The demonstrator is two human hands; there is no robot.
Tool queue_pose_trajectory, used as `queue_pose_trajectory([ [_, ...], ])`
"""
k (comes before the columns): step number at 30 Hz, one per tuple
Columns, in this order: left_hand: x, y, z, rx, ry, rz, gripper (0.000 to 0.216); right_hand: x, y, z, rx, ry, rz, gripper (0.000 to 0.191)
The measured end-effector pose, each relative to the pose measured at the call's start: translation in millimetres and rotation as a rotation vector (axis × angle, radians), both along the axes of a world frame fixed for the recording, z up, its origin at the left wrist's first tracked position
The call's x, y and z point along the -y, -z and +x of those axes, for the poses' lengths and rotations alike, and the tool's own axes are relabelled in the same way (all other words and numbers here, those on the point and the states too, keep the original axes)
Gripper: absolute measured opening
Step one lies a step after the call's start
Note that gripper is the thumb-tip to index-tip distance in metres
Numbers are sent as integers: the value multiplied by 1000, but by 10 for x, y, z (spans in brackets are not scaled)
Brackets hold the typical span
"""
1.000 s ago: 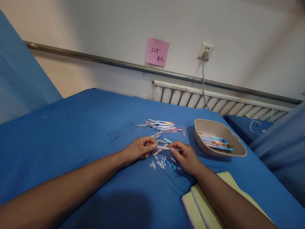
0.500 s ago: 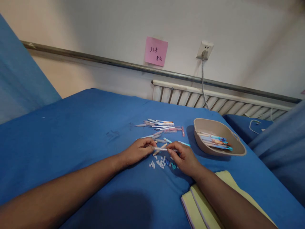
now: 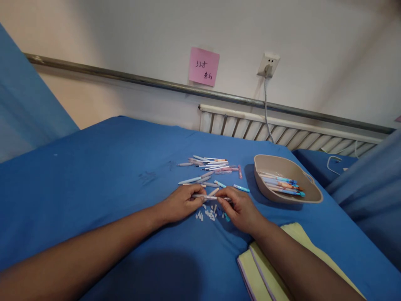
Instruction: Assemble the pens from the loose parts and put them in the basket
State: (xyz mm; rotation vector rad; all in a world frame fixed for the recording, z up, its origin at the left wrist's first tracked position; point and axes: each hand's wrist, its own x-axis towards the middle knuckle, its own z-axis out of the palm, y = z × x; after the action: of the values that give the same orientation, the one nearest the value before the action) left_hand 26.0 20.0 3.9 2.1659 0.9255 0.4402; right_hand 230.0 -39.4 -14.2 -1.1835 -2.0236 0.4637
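Note:
Between my two hands lies a slim pale pen part [image 3: 210,197], held level above the blue cloth [image 3: 125,167]. My left hand [image 3: 184,202] pinches its left end, and my right hand [image 3: 239,208] pinches the right end, where a thin dark tip shows. Whether it is one piece or two fitted together I cannot tell. Just below are several small white pieces [image 3: 210,215] and a teal piece [image 3: 227,217], partly behind my right fingers. Beyond my hands lie loose pen barrels [image 3: 189,180], white refills [image 3: 216,166] and light blue pieces [image 3: 241,188].
A beige bin [image 3: 310,196] with several pens [image 3: 282,185] inside stands to the right. Folded yellow cloth [image 3: 261,267] lies under my right forearm. At the back are a radiator [image 3: 244,125], a metal rail [image 3: 156,85], a pink note [image 3: 204,67] and a plugged socket [image 3: 268,65].
The pen part has shifted slightly left and down; more of it shows across my left fingers. My right hand has moved a little left. The loose parts and the bin look unchanged.

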Motion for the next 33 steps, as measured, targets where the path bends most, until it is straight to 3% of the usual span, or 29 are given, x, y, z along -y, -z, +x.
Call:
queue_pose_trajectory([
  [19,11,-2,4,-18,-30,66,13,23,-20,-32,3,-35,-7,17],
  [33,23,-10,3,-62,22,154,12,29,-24,-47,-1,-65,2,17],
])
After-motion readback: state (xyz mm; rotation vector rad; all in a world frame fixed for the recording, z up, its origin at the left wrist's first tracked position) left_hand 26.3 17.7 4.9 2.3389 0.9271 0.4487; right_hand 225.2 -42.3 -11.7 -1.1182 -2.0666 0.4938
